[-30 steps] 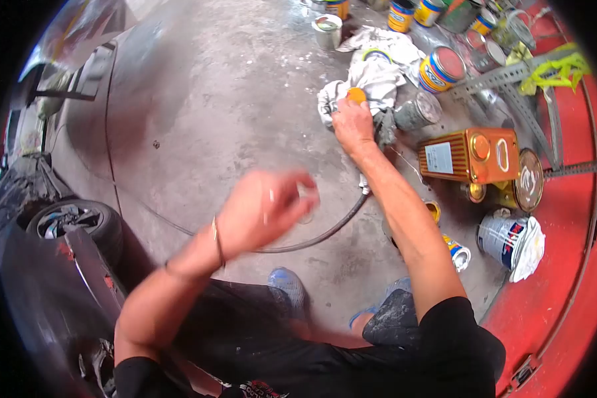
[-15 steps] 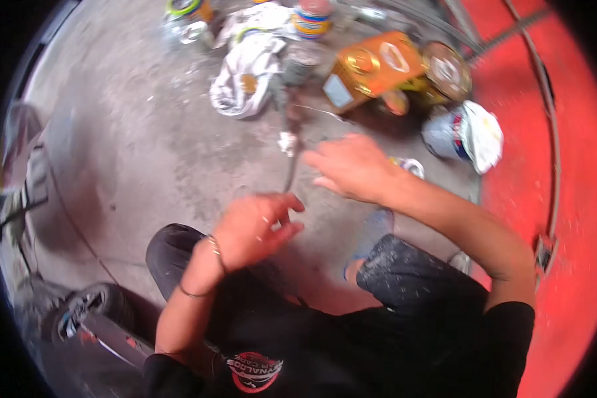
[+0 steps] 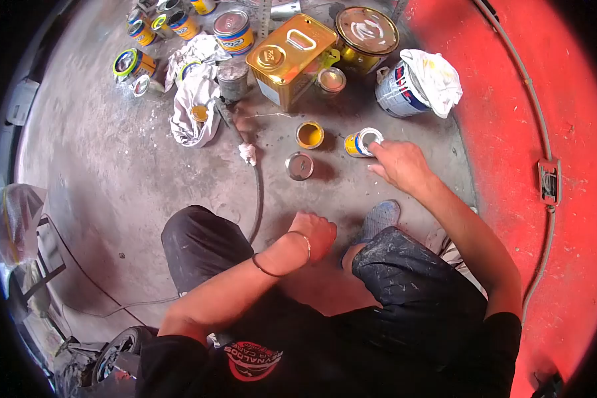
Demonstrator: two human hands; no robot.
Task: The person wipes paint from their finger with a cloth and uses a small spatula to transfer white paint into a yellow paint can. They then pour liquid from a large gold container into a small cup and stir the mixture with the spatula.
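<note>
My right hand [image 3: 404, 166] is at a small paint can [image 3: 355, 143] with a yellow and blue label and a white rim. Its fingertips are on the rim, the thumb lies lower, and the can leans with its mouth toward the hand. My left hand [image 3: 317, 235] is curled closed above the floor between my knees, with nothing visible in it. Beyond it stand an open tin of yellow-orange paint [image 3: 310, 135] and a small grey-topped tin [image 3: 299, 166].
A gold rectangular can [image 3: 288, 56], a large round tin [image 3: 367, 33] and a cloth-topped bucket [image 3: 398, 93] stand ahead. White rags [image 3: 196, 99] and several paint cans are to the left. A hose [image 3: 257, 192] crosses the floor; a cable [image 3: 542, 126] runs along the red surface.
My view has shifted, bringing the small tins into sight. My right hand has moved right to the labelled can. My left hand has moved right and its fingers have curled in.
</note>
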